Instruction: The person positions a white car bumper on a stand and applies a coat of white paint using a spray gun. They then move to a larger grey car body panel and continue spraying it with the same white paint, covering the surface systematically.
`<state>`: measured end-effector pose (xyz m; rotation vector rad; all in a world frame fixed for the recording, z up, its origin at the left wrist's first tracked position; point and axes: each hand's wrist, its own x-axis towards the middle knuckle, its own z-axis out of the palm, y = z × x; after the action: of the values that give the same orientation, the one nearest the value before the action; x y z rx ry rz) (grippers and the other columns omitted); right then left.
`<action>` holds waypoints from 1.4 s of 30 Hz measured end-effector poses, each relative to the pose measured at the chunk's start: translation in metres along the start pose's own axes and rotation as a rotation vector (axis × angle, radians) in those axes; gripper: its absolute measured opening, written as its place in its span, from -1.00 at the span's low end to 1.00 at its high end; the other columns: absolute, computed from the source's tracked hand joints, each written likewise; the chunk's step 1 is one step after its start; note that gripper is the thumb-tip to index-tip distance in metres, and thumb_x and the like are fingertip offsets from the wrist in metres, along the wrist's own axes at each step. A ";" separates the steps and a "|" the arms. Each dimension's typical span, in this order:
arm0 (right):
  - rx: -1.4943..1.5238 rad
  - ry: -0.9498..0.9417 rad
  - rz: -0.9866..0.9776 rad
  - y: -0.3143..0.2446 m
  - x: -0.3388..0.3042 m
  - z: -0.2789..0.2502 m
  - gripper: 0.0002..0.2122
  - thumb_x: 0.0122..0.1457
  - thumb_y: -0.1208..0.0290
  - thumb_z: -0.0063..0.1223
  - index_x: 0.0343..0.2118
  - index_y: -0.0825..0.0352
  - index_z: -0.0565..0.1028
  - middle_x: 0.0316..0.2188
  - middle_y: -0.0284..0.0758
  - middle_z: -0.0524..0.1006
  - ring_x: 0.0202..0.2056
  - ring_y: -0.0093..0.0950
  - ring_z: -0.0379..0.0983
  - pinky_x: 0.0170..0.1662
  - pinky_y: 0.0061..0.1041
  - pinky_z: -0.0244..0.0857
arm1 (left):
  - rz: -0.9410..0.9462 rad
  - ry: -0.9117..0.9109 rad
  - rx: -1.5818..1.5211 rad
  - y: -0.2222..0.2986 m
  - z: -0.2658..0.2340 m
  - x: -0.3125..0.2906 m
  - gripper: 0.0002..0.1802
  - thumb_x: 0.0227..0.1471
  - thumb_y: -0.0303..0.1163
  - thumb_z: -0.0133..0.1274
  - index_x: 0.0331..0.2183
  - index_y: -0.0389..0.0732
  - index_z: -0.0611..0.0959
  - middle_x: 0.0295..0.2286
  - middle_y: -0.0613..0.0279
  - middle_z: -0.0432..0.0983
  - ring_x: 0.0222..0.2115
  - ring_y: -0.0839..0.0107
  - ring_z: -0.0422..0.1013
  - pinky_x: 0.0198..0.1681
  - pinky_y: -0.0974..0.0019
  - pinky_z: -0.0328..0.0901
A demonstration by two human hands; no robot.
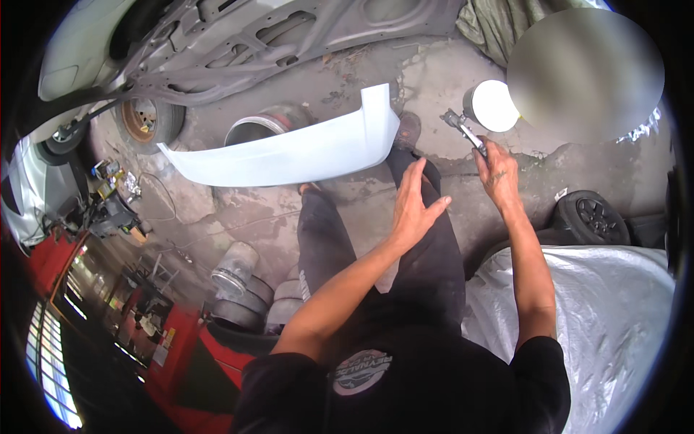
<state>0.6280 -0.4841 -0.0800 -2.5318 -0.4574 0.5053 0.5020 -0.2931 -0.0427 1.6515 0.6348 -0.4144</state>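
My right hand (499, 173) is closed round the handle of a metal spray gun (463, 130), its head pointing away and to the left. Just beyond the gun is a round white-topped container (496, 105); I cannot tell whether it is joined to the gun. My left hand (412, 208) hangs in the air over my left-of-centre lap, empty, thumb and fingers apart. Ahead of it is a long white curved car body panel (282, 160) with an upturned right end. The left hand does not touch the panel.
A car hood (289, 36) spans the far side. A rusty wheel (148, 123) and a drum-like can (253, 129) stand behind the panel. Another wheel (593, 217) and a silver cover (578, 311) lie to the right. Stacked cans (235, 271) and a red toolbox (177, 340) are left.
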 end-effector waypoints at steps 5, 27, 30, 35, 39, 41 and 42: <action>0.014 -0.171 -0.194 -0.067 -0.089 -0.032 -0.75 -0.01 0.54 0.24 -0.23 0.39 0.51 -0.34 -0.10 0.56 -0.31 -0.08 0.54 -0.29 -0.16 0.46 | 0.270 0.113 0.079 0.084 -0.022 -0.026 0.23 -0.27 -0.27 0.51 0.31 -0.36 0.13 0.24 -0.17 0.17 0.28 -0.01 0.15 0.32 0.04 0.09; 0.397 -0.430 -0.448 -0.333 -0.331 0.051 -0.78 0.05 0.42 0.27 -0.30 0.44 0.54 -0.35 -0.04 0.57 -0.29 -0.05 0.48 -0.14 -0.19 0.31 | 0.689 0.579 0.084 -0.022 -0.208 -0.387 0.13 -0.39 -0.27 0.53 0.22 -0.17 0.28 0.09 0.00 0.39 0.13 0.04 0.34 0.19 0.00 0.14; 0.291 -0.481 -0.572 -0.345 -0.331 0.070 -0.80 0.10 0.44 0.23 -0.31 0.48 0.51 -0.39 -0.01 0.54 -0.34 -0.03 0.46 -0.20 -0.19 0.30 | 0.639 0.643 0.038 -0.033 -0.232 -0.422 0.16 -0.38 -0.30 0.52 0.25 -0.12 0.25 0.11 -0.01 0.37 0.12 0.01 0.34 0.21 0.00 0.14; 0.300 -0.606 -0.492 -0.395 -0.329 0.081 -0.84 0.18 0.47 0.11 -0.33 0.50 0.48 -0.41 0.04 0.52 -0.36 0.06 0.42 -0.21 -0.14 0.28 | 0.527 0.594 0.045 -0.024 -0.280 -0.450 0.31 -0.32 -0.38 0.48 0.37 -0.06 0.04 0.27 -0.12 0.13 0.23 -0.13 0.19 0.34 -0.05 0.04; 0.414 -0.520 -0.262 -0.407 -0.325 0.111 -0.79 0.28 0.38 0.06 -0.23 0.47 0.48 -0.51 -0.13 0.50 -0.47 -0.28 0.45 -0.35 -0.26 0.29 | 0.441 0.439 0.039 -0.047 -0.309 -0.438 0.31 -0.20 -0.46 0.39 0.41 -0.01 -0.10 0.34 -0.24 -0.13 0.33 -0.20 -0.01 0.40 -0.06 -0.06; 0.490 -0.403 -0.137 -0.395 -0.313 0.135 -0.73 0.34 0.26 0.05 -0.20 0.43 0.50 -0.55 -0.28 0.48 -0.54 -0.47 0.41 -0.46 -0.40 0.27 | 0.347 0.315 0.023 -0.079 -0.325 -0.425 0.26 -0.14 -0.49 0.34 0.41 0.00 -0.12 0.34 -0.30 -0.20 0.35 -0.22 -0.08 0.41 -0.06 -0.09; 0.510 -0.341 -0.092 -0.387 -0.304 0.151 -0.72 0.34 0.23 0.05 -0.19 0.43 0.50 -0.56 -0.31 0.48 -0.56 -0.49 0.39 -0.48 -0.42 0.26 | 0.280 0.238 0.072 -0.097 -0.337 -0.426 0.19 -0.07 -0.45 0.29 0.41 -0.02 -0.09 0.32 -0.35 -0.14 0.35 -0.22 -0.09 0.40 -0.06 -0.06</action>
<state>0.2119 -0.2317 0.0888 -1.9344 -0.4904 0.8979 0.0813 -0.0279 0.1959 1.8434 0.5572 -0.0383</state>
